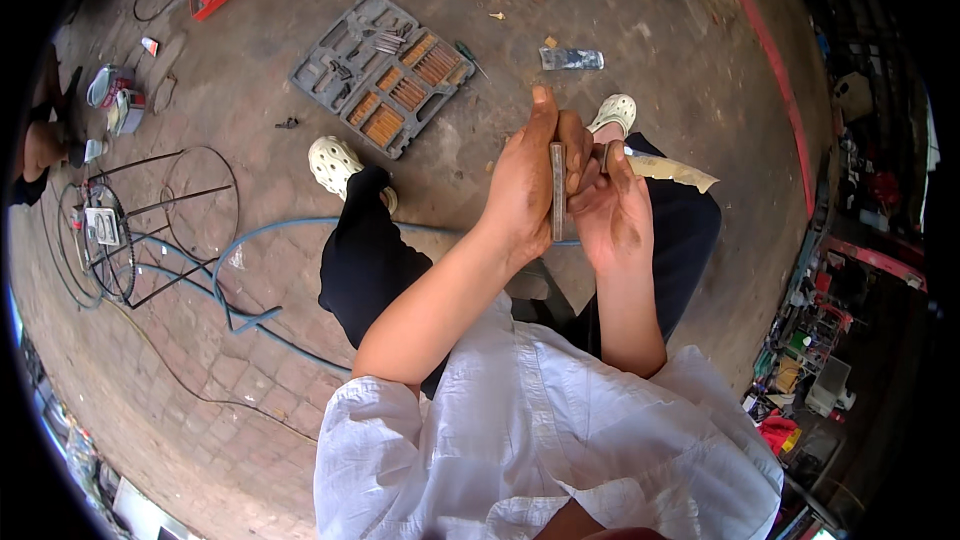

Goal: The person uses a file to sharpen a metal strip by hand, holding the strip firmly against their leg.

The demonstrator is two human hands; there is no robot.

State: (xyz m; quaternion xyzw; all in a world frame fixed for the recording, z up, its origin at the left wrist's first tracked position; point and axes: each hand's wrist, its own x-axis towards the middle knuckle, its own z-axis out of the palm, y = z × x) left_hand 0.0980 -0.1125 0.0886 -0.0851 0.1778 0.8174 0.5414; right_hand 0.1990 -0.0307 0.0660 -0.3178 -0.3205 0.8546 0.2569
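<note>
My left hand (pixel 525 180) and my right hand (pixel 612 208) meet above my knees and together grip a narrow flat metal strip (pixel 557 192) that stands upright between the palms. The left hand wraps it from the left, fingers pointing up. The right hand's fingers close on its right side, and a piece of tan paper or sandpaper (pixel 672 171) sticks out to the right from behind that hand. I am seated in dark trousers and a white shirt, with pale clogs (pixel 334 164) on my feet.
A grey plastic tool case (pixel 380 72) with rows of orange bits lies open on the brick ground ahead. A blue hose (pixel 262 270) curves past my left leg. A wire frame (pixel 150 220) lies left, a plastic bottle (pixel 571 59) ahead, another person (pixel 45 135) far left.
</note>
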